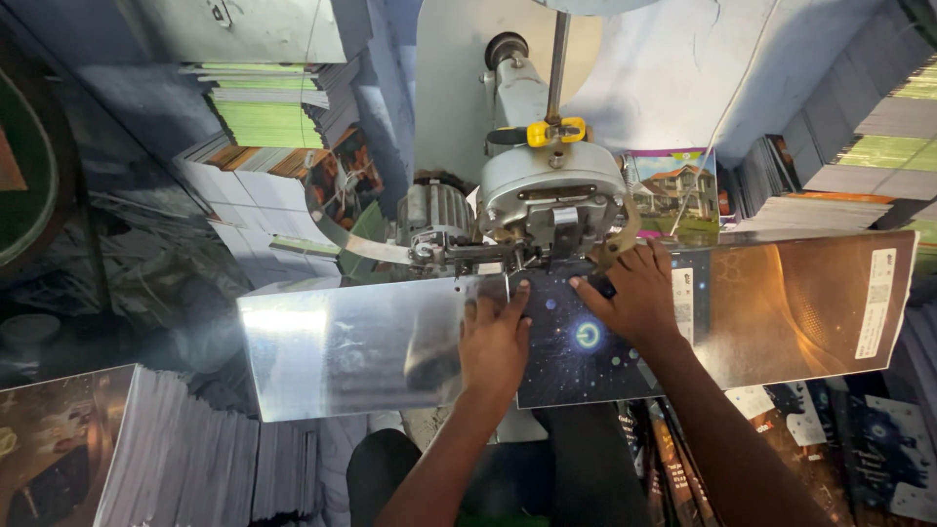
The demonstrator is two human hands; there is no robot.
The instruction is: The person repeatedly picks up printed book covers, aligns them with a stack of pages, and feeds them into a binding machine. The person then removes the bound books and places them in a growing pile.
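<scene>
Under machine head (552, 195), hands (496, 337) (634, 293) flat on cover (781, 303).

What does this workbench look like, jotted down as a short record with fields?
Left hand: flat on the open booklet cover
Right hand: flat on the same cover, by the machine head
Machine: grey stitching machine above the fold
Clamp: yellow, on its upright rod
Table: shiny metal plate under the cover
Stacks: booklets lower left

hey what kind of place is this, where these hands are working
Probably a small print-binding workshop: both hands, left hand and right hand, press a glossy cover under a stitching machine, with stacks of booklets around.
</scene>
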